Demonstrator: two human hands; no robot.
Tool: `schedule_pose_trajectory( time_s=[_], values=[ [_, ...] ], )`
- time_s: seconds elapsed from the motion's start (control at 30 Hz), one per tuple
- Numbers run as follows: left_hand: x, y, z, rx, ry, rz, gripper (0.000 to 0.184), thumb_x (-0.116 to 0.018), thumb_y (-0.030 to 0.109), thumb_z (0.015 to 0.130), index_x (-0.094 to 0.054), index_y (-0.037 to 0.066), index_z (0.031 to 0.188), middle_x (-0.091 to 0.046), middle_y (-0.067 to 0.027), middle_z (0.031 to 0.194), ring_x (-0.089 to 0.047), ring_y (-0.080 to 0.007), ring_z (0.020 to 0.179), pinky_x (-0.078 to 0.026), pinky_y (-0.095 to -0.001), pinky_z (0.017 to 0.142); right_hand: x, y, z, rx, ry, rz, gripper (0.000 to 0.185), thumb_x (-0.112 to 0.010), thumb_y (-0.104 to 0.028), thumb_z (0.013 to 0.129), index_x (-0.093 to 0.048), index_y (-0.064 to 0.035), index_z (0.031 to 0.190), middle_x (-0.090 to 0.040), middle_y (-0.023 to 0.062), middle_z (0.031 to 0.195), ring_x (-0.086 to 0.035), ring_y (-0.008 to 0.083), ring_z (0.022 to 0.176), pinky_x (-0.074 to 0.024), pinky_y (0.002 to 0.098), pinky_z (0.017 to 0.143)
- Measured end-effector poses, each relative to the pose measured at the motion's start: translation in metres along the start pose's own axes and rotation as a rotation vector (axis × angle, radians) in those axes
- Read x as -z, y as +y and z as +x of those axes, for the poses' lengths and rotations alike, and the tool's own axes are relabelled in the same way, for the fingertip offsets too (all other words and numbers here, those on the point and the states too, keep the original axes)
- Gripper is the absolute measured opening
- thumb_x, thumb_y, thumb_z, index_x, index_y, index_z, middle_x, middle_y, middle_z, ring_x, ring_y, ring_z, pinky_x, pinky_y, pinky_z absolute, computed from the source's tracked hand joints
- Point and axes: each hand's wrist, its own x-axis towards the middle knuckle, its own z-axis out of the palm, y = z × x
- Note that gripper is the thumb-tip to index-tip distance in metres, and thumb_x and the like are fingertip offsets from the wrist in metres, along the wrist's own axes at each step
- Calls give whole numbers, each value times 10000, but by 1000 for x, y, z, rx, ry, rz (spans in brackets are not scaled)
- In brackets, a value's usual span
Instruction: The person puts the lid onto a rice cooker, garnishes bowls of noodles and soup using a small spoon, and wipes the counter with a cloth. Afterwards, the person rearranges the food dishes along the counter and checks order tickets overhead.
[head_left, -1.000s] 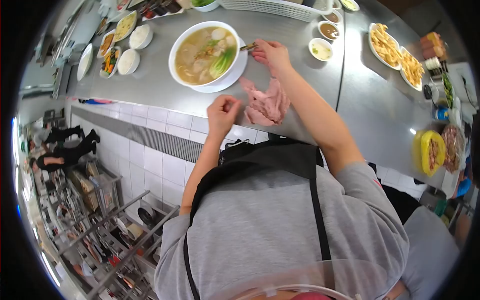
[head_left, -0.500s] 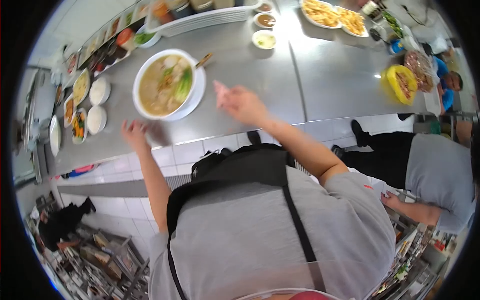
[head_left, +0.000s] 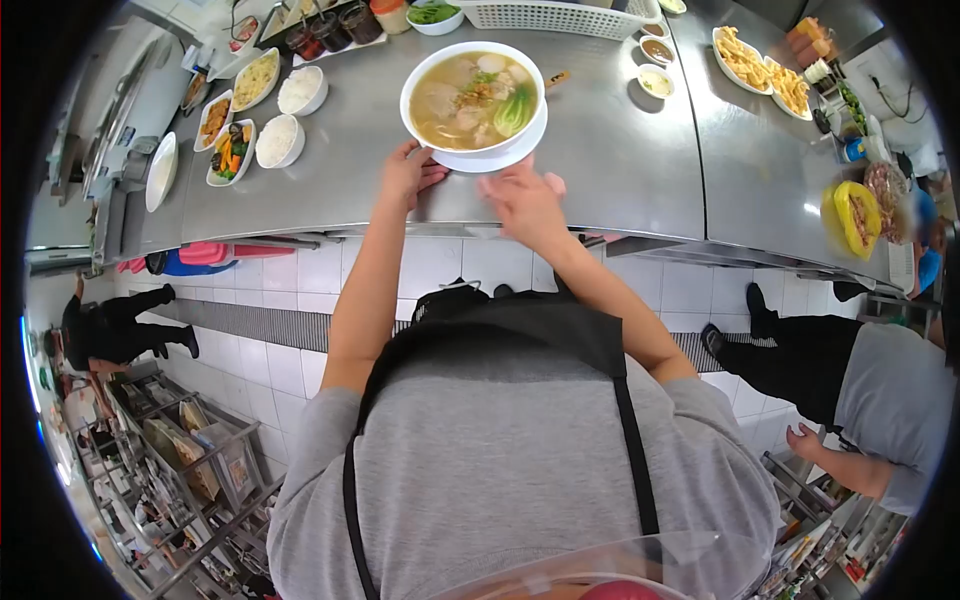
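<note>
Specifically, all clock positions take the bowl (head_left: 455, 148) as centre, with 12 o'clock on the side away from the wearer. The bowl stands upright on a plate (head_left: 478, 163) on the metal surface (head_left: 615, 155), near its front edge. It contains soup (head_left: 440, 105), with leafy greens (head_left: 515, 112) at 3 to 4 o'clock inside the rim. The plate shows beyond the bowl from 3 to 7 o'clock. A spoon handle (head_left: 560, 77) projects at 2 to 3 o'clock.

Left hand (head_left: 408, 177): at 7 to 8 o'clock, fingers partly curled at the plate edge; whether they grip it cannot be determined. Right hand (head_left: 530, 205): at 5 o'clock, just beside the plate, closed over a pink cloth (head_left: 556, 184); its fingers are blurred.

Surrounding items: two rice bowls (head_left: 279, 142) at 9 o'clock, with a vegetable dish (head_left: 230, 155) farther out at 8 to 9 o'clock. Jars (head_left: 330, 35) stand at 10 o'clock; a white basket (head_left: 555, 18) stands at 1 to 2 o'clock. Sauce cups (head_left: 656, 82) are at 2 to 3 o'clock. Fries (head_left: 742, 60) lie farther out, toward 3 o'clock. A yellow bag (head_left: 850, 222) rests well apart, between 3 and 4 o'clock.
</note>
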Motion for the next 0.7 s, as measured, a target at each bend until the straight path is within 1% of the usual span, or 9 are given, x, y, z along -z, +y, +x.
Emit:
schedule_pose_trajectory(
  time_s=[0.07,0.1,0.17,0.2,0.3,0.37,0.5,0.57,0.7],
  values=[
    [-1,1,-2,9,3,0,288,-474,89,842,-437,-8,1111,-581,-110,803,-601,-169,672,-525,-249,569,3,8,5,-168,312,104,145,-567,-141,754,-573,-95,892,-486,104,881,-485,290,831,-404,360,709],
    [0,2,-1,0,3,-2,288,-474,89,842,-437,-8,1111,-581,-110,803,-601,-169,672,-525,-249,569,5,9,12,-161,317,103,145,-567,-141,754,-573,-95,892,-486,104,881,-485,290,831,-404,360,709],
    [0,-1,-3,-17,-21,-44,305,-475,87,843,-429,-10,1129,-580,-110,794,-599,-171,675,-524,-251,571,8,10,20,-596,580,336,131,-588,-125,738,-577,-93,864,-480,83,856,-475,302,865,-413,372,704],
    [1,-1,-3,-21,-29,-43,305,-475,87,843,-429,-10,1129,-580,-110,794,-599,-171,675,-524,-251,571,4,5,21,-595,588,331,131,-588,-125,738,-577,-93,864,-480,83,856,-475,302,865,-413,372,704],
    [1,-3,-1,-26,-20,-19,322,-479,88,841,-422,-9,1143,-582,-110,789,-600,-169,669,-521,-248,568,-8,-10,19,-409,391,347,91,-610,-113,708,-575,-88,788,-477,74,855,-468,303,907,-423,383,681],
    [4,-4,1,-21,-58,-36,314,-500,99,827,-441,-6,1116,-583,-112,854,-602,-167,704,-515,-240,579,-11,-19,10,36,168,-8,103,-615,-92,670,-571,-89,763,-477,71,844,-475,283,931,-431,391,641],
    [8,-9,-2,-18,-57,-83,318,-505,101,824,-440,-6,1116,-583,-112,849,-602,-166,705,-513,-238,576,-5,-27,9,-114,260,-1,111,-609,-121,640,-583,-111,748,-500,51,838,-489,246,926,-423,359,662],
    [8,-7,4,-34,-81,-131,290,-504,92,827,-456,-7,1095,-586,-112,791,-599,-167,653,-520,-250,561,-17,-30,20,114,146,-244,136,-589,-168,637,-603,-131,767,-527,27,849,-520,217,874,-431,349,683],
    [5,-10,10,-36,-66,-63,287,-503,89,826,-453,-3,1093,-589,-112,801,-600,-168,649,-520,-253,560,-39,-27,35,255,170,-417,140,-567,-203,648,-610,-135,763,-548,5,857,-547,199,804,-440,343,670]
  ],
)
